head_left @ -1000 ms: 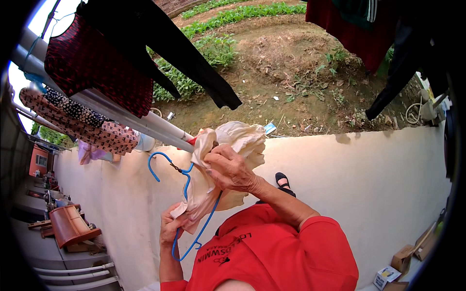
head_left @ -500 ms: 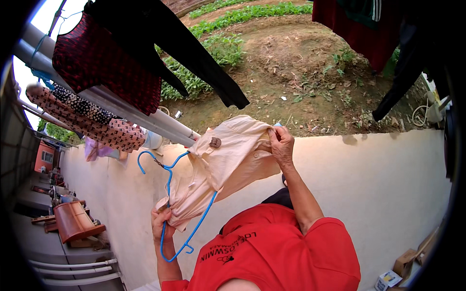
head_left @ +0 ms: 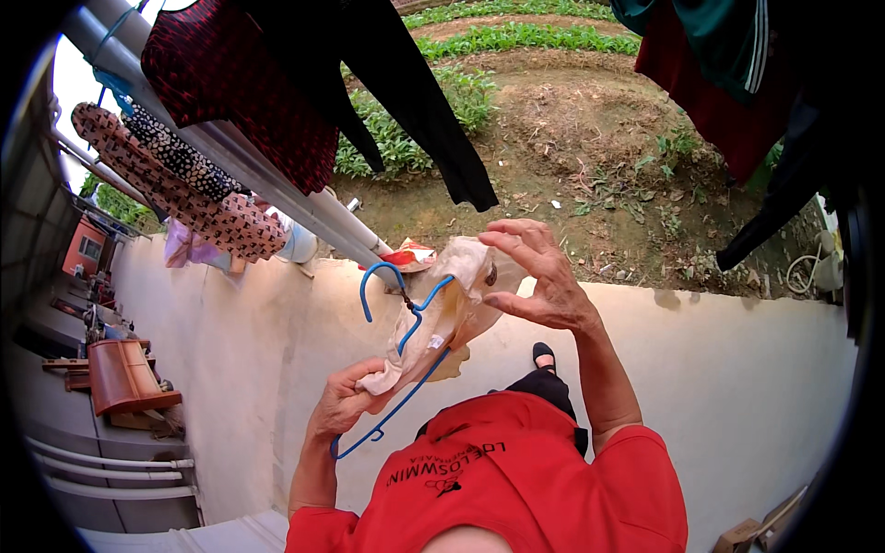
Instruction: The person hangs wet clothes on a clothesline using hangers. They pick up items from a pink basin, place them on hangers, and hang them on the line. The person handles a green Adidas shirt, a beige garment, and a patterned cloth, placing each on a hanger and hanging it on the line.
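At centre, a cream shirt bunches against a blue hanger; toward eight o'clock the left hand clamps the cloth, seemingly to steady it; at two the right hand has fingers apart, contact unclear; a grey pole crowds ten o'clock; room opens toward three.

Black lettering, 1 larger line and 1 smaller, stands upside down across the chest of the red shirt, beside a small black emblem.
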### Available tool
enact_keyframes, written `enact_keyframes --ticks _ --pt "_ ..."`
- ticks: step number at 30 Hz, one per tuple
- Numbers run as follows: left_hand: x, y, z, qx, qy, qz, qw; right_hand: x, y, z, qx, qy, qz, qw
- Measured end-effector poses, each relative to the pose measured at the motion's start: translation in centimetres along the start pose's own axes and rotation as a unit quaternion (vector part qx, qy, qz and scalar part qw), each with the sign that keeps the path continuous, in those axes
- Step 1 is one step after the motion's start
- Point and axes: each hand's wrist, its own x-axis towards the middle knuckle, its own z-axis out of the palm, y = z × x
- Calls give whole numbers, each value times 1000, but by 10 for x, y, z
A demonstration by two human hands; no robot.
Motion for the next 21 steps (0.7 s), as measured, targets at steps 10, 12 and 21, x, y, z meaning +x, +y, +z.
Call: enact_keyframes --ticks 10,12,21 --pt "6 -19 -15 -266 -56 -24 962 21 -8 33 399 -342 84 846" --pt "16 -32 -25 -359 -40 -13 933 9 14 37 510 -216 168 815" --pt "88 -103 36 -130 -49 50 989 20 -27 57 571 -13 129 811"
